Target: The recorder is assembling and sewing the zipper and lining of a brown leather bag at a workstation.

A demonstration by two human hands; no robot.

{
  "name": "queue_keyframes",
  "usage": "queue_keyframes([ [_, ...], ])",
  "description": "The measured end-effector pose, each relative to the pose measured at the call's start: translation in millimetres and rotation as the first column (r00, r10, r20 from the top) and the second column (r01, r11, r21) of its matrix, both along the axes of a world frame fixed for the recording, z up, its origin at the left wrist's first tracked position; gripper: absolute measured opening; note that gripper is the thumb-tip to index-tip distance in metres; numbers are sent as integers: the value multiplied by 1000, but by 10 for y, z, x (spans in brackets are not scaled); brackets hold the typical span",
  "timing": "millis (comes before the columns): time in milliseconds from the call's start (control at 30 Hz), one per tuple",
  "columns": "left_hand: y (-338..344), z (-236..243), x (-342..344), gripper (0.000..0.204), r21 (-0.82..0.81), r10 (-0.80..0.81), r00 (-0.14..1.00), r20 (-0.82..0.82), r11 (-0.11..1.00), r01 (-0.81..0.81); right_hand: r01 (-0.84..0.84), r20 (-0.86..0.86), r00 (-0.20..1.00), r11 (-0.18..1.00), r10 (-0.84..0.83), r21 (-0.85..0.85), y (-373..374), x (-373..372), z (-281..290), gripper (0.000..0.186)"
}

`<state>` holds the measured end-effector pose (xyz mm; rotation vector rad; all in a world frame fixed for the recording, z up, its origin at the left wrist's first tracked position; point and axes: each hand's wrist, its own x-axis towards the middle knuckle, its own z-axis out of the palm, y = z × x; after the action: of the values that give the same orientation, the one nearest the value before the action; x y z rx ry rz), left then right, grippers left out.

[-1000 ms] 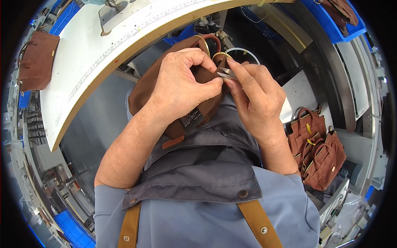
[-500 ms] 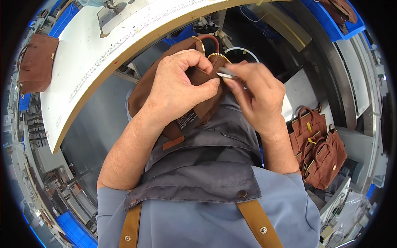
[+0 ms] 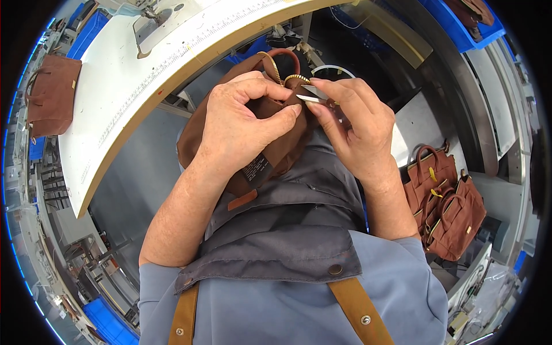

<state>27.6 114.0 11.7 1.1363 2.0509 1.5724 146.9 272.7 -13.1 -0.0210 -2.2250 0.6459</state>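
Observation:
On my lap lies a brown fabric handbag [image 3: 198,123] with a gold-toothed zipper [image 3: 296,77], a dark printed label [image 3: 257,168] and a small leather tab [image 3: 242,200]. My left hand [image 3: 241,118] pinches a fold of the bag's fabric between thumb and fingers, close to the zipper. Facing it, my right hand [image 3: 359,123] grips small metal thread snips [image 3: 315,96]. Their two blades are spread apart and point left at the pinched fabric. Most of the snips' body is hidden by my right fingers.
A curved white sewing table [image 3: 109,92] with a ruler edge spans the far left, a sewing machine part [image 3: 158,26] on it. One brown bag [image 3: 54,95] rests at its left end. Several more brown bags [image 3: 454,218] stand at right. A blue bin [image 3: 471,34] sits far right.
The snips' blades have spread apart; before, they looked closed and blurred by motion. Both hands stay at the same fold, shifted slightly left.

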Motion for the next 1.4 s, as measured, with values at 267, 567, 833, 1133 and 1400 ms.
queue_keyframes([
  [267,4,-30,-17,12,20,-36,999,21,999,36,-8,-39,999,1000,9,13,-5,-29,-28,30],
  [567,-29,-28,-14,10,36,-80,996,33,996,78,-75,-41,996,997,76,36,-7,-39,-77,22],
  [833,-72,-7,-16,11,-28,62,992,109,998,-60,-21,8,1000,993,22,-118,-44,-39,18,25],
  [1133,-59,-26,-6,9,33,37,983,181,999,-43,-14,-43,999,998,12,-57,-55,-102,-35,28],
  [1400,-57,-60,-34,11,35,42,989,139,998,-47,9,-65,998,1000,-8,11,-65,-99,-22,29],
])
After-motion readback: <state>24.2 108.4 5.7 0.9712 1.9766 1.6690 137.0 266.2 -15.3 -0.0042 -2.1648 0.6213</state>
